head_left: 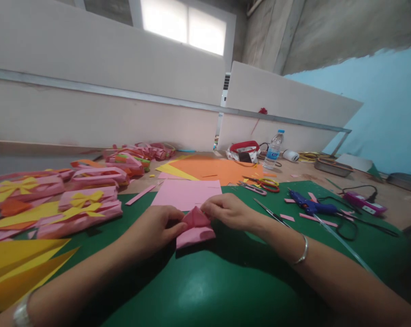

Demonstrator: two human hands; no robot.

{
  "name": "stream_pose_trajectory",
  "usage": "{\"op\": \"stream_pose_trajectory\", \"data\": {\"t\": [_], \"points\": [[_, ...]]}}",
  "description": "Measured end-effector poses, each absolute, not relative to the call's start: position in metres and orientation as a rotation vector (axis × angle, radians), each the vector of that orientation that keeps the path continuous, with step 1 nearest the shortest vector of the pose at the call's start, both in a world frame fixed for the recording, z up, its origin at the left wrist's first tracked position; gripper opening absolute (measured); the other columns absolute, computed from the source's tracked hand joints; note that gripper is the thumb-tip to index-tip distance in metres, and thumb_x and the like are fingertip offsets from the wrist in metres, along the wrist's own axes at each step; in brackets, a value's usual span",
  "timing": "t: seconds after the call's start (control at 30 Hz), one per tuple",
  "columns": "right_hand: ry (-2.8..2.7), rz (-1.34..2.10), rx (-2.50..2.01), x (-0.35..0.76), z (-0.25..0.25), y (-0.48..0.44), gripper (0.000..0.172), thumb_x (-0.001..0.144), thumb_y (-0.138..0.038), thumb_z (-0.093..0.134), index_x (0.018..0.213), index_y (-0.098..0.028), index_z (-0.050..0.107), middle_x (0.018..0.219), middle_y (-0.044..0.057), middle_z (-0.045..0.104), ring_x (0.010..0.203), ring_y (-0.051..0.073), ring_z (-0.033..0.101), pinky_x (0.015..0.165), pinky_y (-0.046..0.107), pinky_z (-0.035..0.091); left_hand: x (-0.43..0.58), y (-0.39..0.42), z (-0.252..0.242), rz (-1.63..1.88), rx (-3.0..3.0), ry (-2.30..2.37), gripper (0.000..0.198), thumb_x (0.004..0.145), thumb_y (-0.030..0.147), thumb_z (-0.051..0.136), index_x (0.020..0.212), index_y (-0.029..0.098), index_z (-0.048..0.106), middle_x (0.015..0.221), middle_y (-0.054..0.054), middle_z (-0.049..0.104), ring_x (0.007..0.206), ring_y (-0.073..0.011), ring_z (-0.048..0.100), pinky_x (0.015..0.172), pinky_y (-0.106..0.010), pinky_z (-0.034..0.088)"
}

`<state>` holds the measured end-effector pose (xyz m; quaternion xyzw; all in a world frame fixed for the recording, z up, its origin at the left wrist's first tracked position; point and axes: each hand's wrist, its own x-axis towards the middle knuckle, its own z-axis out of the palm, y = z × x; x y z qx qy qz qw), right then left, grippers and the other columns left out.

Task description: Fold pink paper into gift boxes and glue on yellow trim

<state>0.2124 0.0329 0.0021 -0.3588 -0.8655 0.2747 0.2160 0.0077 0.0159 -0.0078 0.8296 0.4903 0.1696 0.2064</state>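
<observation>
A small folded pink paper piece (195,231) stands between my hands above the green mat (198,290). It looks like a paper bag, with a pointed flap at the top and a folded rim in front. My left hand (163,229) pinches its left side between thumb and fingers. On the other side, my right hand (226,211) is closed on the upper right corner, its fingertips partly hidden. Just behind lies a flat pink sheet (188,190).
Finished pink paper bags with yellow bows (86,206) crowd the left. Orange sheets (215,168) lie at the back. Yellow-handled scissors (268,184), a blue glue gun (310,205), its cord, and pink strips are on the right. A water bottle (274,150) stands behind.
</observation>
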Motion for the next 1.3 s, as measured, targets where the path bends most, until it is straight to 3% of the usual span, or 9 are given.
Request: {"op": "stream_pose_trajectory", "data": {"t": [0.2, 0.43, 0.63, 0.8, 1.13, 1.3], "points": [[-2.394, 0.453, -1.082, 0.21, -0.012, 0.035, 0.005, 0.074, -0.013, 0.06, 0.072, -0.014, 0.064, 0.065, -0.002, 0.058, 0.061, 0.008, 0.047, 0.057, 0.019, 0.033, 0.009, 0.016, -0.012, 0.512, 2.322, 1.404, 0.024, 0.075, 0.034, 0.048, 0.063, 0.018, 0.061, 0.058, 0.002, 0.057, 0.057, -0.0132, 0.048, 0.052, -0.024, 0.031], [-2.456, 0.288, -1.15, 0.207, -0.023, 0.04, 0.008, 0.069, -0.008, 0.062, 0.072, -0.014, 0.065, 0.066, -0.001, 0.056, 0.061, 0.009, 0.047, 0.056, 0.019, 0.032, 0.011, 0.021, -0.017, 0.588, 2.364, 1.451, 0.022, 0.072, 0.033, 0.053, 0.057, 0.018, 0.059, 0.062, 0.001, 0.053, 0.059, -0.013, 0.048, 0.055, -0.023, 0.034], [-2.504, 0.218, -1.086, 0.206, -0.024, 0.041, 0.01, 0.07, -0.007, 0.06, 0.068, -0.015, 0.065, 0.068, 0.0, 0.056, 0.065, 0.011, 0.049, 0.059, 0.02, 0.034, 0.01, 0.022, -0.018, 0.588, 2.407, 1.357, 0.019, 0.075, 0.032, 0.053, 0.071, 0.019, 0.066, 0.068, -0.001, 0.06, 0.064, -0.014, 0.052, 0.058, -0.024, 0.037], [-2.567, 0.152, -1.007, 0.207, -0.026, 0.041, 0.013, 0.071, -0.006, 0.058, 0.07, -0.015, 0.067, 0.071, 0.002, 0.058, 0.069, 0.013, 0.049, 0.063, 0.022, 0.035, 0.008, 0.024, -0.019, 0.562, 2.462, 1.252, 0.027, 0.08, 0.033, 0.049, 0.07, 0.019, 0.07, 0.071, -0.003, 0.06, 0.066, -0.0137, 0.055, 0.061, -0.024, 0.039], [-2.815, -0.153, -0.81, 0.212, -0.022, 0.042, 0.014, 0.08, -0.012, 0.054, 0.075, -0.014, 0.068, 0.075, 0.006, 0.059, 0.072, 0.015, 0.049, 0.061, 0.024, 0.035, 0.001, 0.027, -0.028, 0.437, 2.652, 1.222, 0.033, 0.085, 0.032, 0.043, 0.064, 0.017, 0.064, 0.067, -0.001, 0.051, 0.063, -0.0135, 0.05, 0.054, -0.027, 0.028], [-2.951, -0.24, -0.701, 0.213, -0.016, 0.039, 0.017, 0.083, -0.013, 0.052, 0.078, -0.014, 0.068, 0.075, 0.006, 0.059, 0.072, 0.016, 0.048, 0.061, 0.025, 0.034, -0.001, 0.024, -0.017, 0.258, 2.867, 1.132, 0.021, 0.084, 0.026, 0.048, 0.078, 0.025, 0.068, 0.075, -0.001, 0.055, 0.072, -0.0169, 0.049, 0.059, -0.029, 0.028]]}}
